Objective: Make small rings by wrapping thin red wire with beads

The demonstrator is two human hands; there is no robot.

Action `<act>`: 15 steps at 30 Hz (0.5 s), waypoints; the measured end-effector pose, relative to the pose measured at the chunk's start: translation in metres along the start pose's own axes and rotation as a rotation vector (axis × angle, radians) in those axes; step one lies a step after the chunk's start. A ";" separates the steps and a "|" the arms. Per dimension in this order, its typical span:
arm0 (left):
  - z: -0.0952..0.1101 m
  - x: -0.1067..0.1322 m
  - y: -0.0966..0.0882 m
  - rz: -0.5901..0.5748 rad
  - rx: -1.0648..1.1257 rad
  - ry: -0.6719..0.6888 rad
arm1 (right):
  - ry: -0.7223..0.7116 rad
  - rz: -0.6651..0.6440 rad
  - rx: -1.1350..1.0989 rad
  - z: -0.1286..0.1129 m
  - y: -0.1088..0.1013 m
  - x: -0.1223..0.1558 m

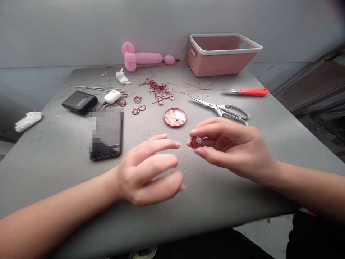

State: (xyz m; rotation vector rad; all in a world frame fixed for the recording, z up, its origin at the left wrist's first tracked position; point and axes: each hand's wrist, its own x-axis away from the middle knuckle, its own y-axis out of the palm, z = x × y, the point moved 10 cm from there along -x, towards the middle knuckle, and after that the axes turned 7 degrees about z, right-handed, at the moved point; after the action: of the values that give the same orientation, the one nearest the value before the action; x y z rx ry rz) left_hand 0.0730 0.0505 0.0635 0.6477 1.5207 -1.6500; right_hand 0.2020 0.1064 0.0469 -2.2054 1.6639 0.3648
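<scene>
Between the thumb and fingertips of my right hand (pixel 238 147) is a small red wire ring with a white pearl-like bead (pixel 198 140). My left hand (pixel 151 172) hovers just left of it, fingers apart and loosely bent, with nothing visible in them. Its thumb is mostly hidden beneath the palm. Beyond both hands lies a shallow round lid with a red rim (pixel 175 126), holding pale and pink beads (pixel 172 117). Several red wire rings (pixel 137 99) lie to its left, and a heap of cut red wire pieces (pixel 157 87) is behind it.
Grey-handled scissors (pixel 212 105) lie behind my right hand, near a red utility knife (pixel 253 92). A pink bin (pixel 221 64) and a pink balloon figure (pixel 148 58) stand at the back. Left are a phone (pixel 118 136), a black case (pixel 79 101), a white earbud case (pixel 112 96) and crumpled tissues (pixel 28 121).
</scene>
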 end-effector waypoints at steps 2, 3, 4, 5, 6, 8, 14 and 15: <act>0.015 0.001 0.004 -0.026 -0.102 0.166 | 0.073 -0.007 -0.062 0.006 0.001 0.000; 0.020 0.002 0.009 -0.057 -0.134 0.223 | 0.097 -0.024 -0.070 0.008 0.003 0.000; 0.024 0.002 0.014 -0.087 -0.159 0.264 | 0.113 -0.043 -0.063 0.009 0.005 0.001; 0.027 0.002 0.018 -0.109 -0.179 0.288 | 0.120 -0.061 -0.042 0.010 0.007 0.002; 0.029 0.002 0.021 -0.128 -0.189 0.302 | 0.114 -0.077 -0.013 0.010 0.009 0.002; 0.030 0.003 0.028 -0.174 -0.181 0.305 | 0.069 -0.107 0.060 0.008 0.011 0.004; 0.031 0.010 0.043 -0.284 -0.139 0.297 | -0.090 -0.174 0.239 -0.002 0.024 0.007; 0.031 0.010 0.044 -0.290 -0.134 0.293 | -0.100 -0.182 0.255 -0.002 0.027 0.007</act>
State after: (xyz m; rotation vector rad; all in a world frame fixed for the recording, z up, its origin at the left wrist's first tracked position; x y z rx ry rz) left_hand 0.1076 0.0192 0.0342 0.6400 1.9968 -1.6998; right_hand 0.1779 0.0927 0.0425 -2.0902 1.3621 0.1977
